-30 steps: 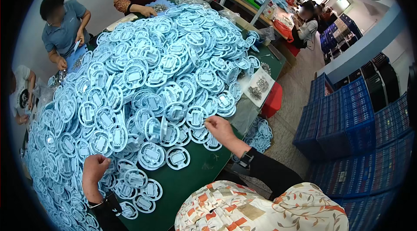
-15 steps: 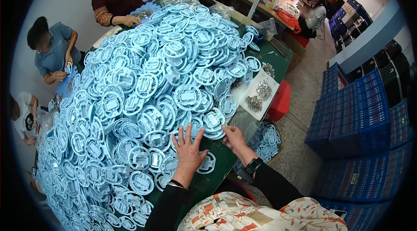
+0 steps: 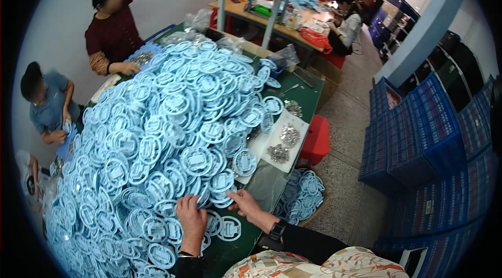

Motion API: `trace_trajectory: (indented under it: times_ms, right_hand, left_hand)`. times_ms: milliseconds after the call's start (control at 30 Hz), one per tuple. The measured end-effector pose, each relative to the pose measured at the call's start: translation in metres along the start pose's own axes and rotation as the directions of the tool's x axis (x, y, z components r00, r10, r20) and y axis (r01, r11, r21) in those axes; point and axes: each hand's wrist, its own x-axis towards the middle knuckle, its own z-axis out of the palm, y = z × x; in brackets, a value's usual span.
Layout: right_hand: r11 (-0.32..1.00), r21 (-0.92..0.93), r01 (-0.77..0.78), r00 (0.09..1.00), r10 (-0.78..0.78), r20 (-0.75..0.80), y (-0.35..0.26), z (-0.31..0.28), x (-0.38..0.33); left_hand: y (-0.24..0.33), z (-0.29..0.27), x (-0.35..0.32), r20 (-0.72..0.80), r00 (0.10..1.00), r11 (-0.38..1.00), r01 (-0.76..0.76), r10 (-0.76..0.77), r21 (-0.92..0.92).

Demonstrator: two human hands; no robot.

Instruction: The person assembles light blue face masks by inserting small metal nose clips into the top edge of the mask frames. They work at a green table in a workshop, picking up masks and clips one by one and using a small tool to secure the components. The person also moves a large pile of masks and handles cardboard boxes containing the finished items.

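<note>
A big heap of light blue round plastic parts [image 3: 196,159], each with a rectangular frame in its middle, covers the green table [image 3: 254,193]. My left hand [image 3: 192,219] rests at the heap's near edge, its fingers bent down and drawn together; what lies under the fingertips is hidden. Just to the right, my right hand [image 3: 246,206] has its thumb and forefinger at the rim of a light blue plastic part [image 3: 221,181]. Near my left wrist, another round part [image 3: 229,229] lies flat on the table.
Small metal pieces [image 3: 289,136] lie in piles on a white sheet [image 3: 299,121] at the right. A red stool [image 3: 315,141] and a container of blue parts [image 3: 303,194] stand beside the table. Blue crates [image 3: 413,137] are stacked far right. Co-workers [image 3: 112,27] sit along the left.
The view has shifted, so the heap and table appear further left and lower. My left hand's spread fingers have curled in. A co-worker at the far left has raised an arm to the head.
</note>
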Motion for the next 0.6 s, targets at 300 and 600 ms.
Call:
trace_trajectory:
  times_ms: [300,600]
  right_hand:
    - [0.961,-0.159,0.225,0.967,-0.241,-0.087,0.026,0.003,0.022]
    - [0.817,-0.136,0.561,0.828,-0.549,0.117,0.016,0.055,-0.021]
  left_hand:
    - [-0.024,0.001,-0.007,-0.056,0.998,0.991,-0.029,0.022,-0.132]
    - [-0.075,-0.076,-0.035,-0.020,0.854,0.619,0.360,-0.519,-0.698]
